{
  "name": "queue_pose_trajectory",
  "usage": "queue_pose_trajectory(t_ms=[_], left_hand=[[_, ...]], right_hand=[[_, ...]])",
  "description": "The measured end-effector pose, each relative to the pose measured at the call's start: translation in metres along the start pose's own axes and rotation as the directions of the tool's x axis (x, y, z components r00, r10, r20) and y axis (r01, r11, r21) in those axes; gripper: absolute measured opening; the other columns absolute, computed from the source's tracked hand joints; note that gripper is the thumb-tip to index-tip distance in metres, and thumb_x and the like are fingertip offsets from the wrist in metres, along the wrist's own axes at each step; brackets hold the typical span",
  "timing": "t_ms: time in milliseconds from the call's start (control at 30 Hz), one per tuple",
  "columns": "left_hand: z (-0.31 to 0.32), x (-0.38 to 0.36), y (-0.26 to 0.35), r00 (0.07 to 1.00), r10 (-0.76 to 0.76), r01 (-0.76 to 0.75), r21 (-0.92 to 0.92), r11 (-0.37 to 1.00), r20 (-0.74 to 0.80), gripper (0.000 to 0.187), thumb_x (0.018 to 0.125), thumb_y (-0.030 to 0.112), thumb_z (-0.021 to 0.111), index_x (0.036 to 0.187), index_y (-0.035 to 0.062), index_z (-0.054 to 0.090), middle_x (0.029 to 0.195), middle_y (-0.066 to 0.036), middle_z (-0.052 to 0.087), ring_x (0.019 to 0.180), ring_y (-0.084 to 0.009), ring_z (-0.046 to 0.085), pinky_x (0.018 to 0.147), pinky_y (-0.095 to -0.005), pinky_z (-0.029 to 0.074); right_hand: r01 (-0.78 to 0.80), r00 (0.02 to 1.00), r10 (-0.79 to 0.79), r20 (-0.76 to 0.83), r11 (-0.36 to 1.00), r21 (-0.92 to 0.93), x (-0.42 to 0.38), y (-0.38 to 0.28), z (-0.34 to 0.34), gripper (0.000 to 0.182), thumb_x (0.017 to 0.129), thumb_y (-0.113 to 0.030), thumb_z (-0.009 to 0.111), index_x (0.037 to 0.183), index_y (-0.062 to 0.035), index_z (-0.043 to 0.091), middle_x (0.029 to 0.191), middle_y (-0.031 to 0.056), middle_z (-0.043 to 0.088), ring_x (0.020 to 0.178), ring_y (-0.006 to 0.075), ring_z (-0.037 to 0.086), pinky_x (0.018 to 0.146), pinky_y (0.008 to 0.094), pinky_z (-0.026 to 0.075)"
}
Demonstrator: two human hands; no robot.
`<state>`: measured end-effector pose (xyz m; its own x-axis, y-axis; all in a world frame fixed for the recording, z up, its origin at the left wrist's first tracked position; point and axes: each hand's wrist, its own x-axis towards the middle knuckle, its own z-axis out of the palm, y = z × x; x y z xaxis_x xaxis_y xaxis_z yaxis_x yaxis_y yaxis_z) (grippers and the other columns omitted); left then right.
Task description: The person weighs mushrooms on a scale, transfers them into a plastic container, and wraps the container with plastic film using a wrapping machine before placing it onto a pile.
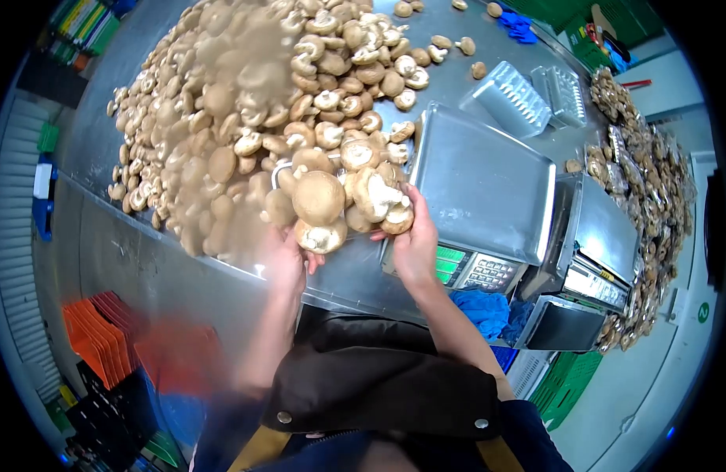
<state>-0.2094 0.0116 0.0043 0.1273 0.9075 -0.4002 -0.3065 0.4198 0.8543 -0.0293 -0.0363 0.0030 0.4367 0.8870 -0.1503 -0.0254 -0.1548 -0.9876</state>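
Note:
Between my two hands is a clear plastic tray [277, 175] heaped with brown shiitake mushrooms [319, 198]; most of the tray is hidden under them. My left hand [290, 253] grips its near left side, partly blurred by a smear over the view. On the right side, my right hand [415, 242] is closed around the edge, its thumb against a mushroom with a pale stem. Just beyond lies a large pile of loose shiitake mushrooms [331, 63] on the metal table [87, 149].
Right of my hands stands a scale [485, 189] with a green display. Empty clear trays [511, 98] lie behind it. Another weighing device [603, 228] and many bagged mushrooms [646, 181] are farther right. Blue gloves [481, 311] lie by the scale; orange crates [99, 338] stand lower left.

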Motion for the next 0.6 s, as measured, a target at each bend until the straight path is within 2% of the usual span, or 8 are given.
queue_pose_trajectory(t_ms=[33, 133, 167, 300, 433, 467, 533, 600], left_hand=[[0.009, 0.002, 0.001, 1.000, -0.013, 0.012, 0.021, 1.000, 0.027, 0.031, 0.095, 0.014, 0.054, 0.113, -0.0080, 0.044, 0.073, -0.016, 0.061, 0.041, -0.0175, 0.055, 0.030, -0.0227, 0.037], [0.040, 0.010, -0.007, 0.987, -0.081, 0.072, 0.063, 0.995, 0.142, 0.023, 0.094, 0.010, 0.053, 0.107, -0.0089, 0.051, 0.076, -0.015, 0.062, 0.041, -0.0162, 0.054, 0.031, -0.0235, 0.037], [0.056, 0.011, -0.012, 0.982, -0.093, 0.082, 0.072, 0.994, 0.163, 0.021, 0.094, 0.007, 0.051, 0.107, -0.0084, 0.053, 0.073, -0.014, 0.062, 0.041, -0.0150, 0.053, 0.032, -0.0234, 0.036], [0.113, 0.017, -0.046, 0.942, -0.190, 0.158, 0.134, 0.978, 0.277, 0.013, 0.093, 0.005, 0.050, 0.103, -0.0039, 0.052, 0.063, -0.007, 0.057, 0.040, -0.0127, 0.051, 0.032, -0.0226, 0.034], [0.166, 0.016, -0.077, 0.876, -0.235, 0.161, 0.204, 0.966, 0.421, 0.011, 0.093, 0.002, 0.049, 0.099, -0.0055, 0.052, 0.061, -0.009, 0.058, 0.042, -0.0138, 0.053, 0.033, -0.0228, 0.036], [0.174, 0.018, -0.084, 0.855, -0.268, 0.164, 0.259, 0.952, 0.444, 0.017, 0.092, 0.001, 0.049, 0.105, -0.0091, 0.051, 0.070, -0.011, 0.058, 0.045, -0.0140, 0.055, 0.034, -0.0243, 0.038], [0.188, 0.015, -0.085, 0.882, -0.297, 0.157, 0.367, 0.917, 0.365, 0.019, 0.091, 0.002, 0.051, 0.105, -0.0104, 0.050, 0.070, -0.011, 0.058, 0.045, -0.0145, 0.056, 0.035, -0.0253, 0.039], [0.187, 0.017, -0.082, 0.881, -0.296, 0.100, 0.465, 0.879, 0.370, 0.018, 0.092, 0.010, 0.055, 0.099, -0.0068, 0.052, 0.071, -0.009, 0.061, 0.042, -0.0135, 0.054, 0.032, -0.0245, 0.036]], right_hand=[[-0.036, 0.999, 0.036, 0.001, 0.999, 0.024, 0.002, -0.009, -0.012, 0.065, 0.073, 0.024, 0.032, 0.135, 0.0047, 0.036, 0.124, 0.0204, 0.056, 0.091, 0.0231, 0.066, 0.075, 0.0307, 0.056], [0.054, 0.995, -0.069, -0.072, 0.978, -0.199, 0.013, -0.002, -0.057, 0.065, 0.072, 0.023, 0.031, 0.134, 0.0047, 0.039, 0.126, 0.0201, 0.055, 0.105, 0.0255, 0.062, 0.092, 0.0322, 0.050], [0.094, 0.985, -0.126, -0.120, 0.965, -0.245, 0.013, -0.003, -0.073, 0.064, 0.072, 0.022, 0.031, 0.132, 0.0039, 0.042, 0.123, 0.0200, 0.057, 0.114, 0.0265, 0.057, 0.102, 0.0335, 0.041], [0.086, 0.959, -0.129, -0.251, 0.980, -0.178, 0.012, 0.011, -0.141, 0.063, 0.071, 0.020, 0.037, 0.131, 0.0015, 0.045, 0.123, 0.0210, 0.057, 0.117, 0.0276, 0.056, 0.101, 0.0343, 0.041], [-0.079, 0.928, -0.089, -0.361, 0.901, -0.426, 0.011, 0.028, -0.206, 0.053, 0.072, 0.017, 0.047, 0.121, -0.0012, 0.054, 0.124, 0.0185, 0.057, 0.122, 0.0353, 0.051, 0.103, 0.0387, 0.040], [-0.041, 0.917, -0.171, -0.359, 0.858, -0.513, 0.011, 0.032, -0.217, 0.052, 0.072, 0.017, 0.048, 0.121, -0.0014, 0.054, 0.124, 0.0179, 0.057, 0.124, 0.0355, 0.049, 0.104, 0.0395, 0.038], [0.028, 0.887, -0.326, -0.326, 0.743, -0.669, 0.010, 0.036, -0.229, 0.051, 0.072, 0.016, 0.050, 0.119, -0.0017, 0.055, 0.124, 0.0168, 0.057, 0.128, 0.0359, 0.044, 0.107, 0.0411, 0.035], [0.003, 0.907, -0.280, -0.315, 0.753, -0.659, 0.005, 0.035, -0.235, 0.047, 0.072, 0.013, 0.056, 0.117, -0.0012, 0.055, 0.128, 0.0150, 0.054, 0.133, 0.0356, 0.037, 0.110, 0.0417, 0.030]])
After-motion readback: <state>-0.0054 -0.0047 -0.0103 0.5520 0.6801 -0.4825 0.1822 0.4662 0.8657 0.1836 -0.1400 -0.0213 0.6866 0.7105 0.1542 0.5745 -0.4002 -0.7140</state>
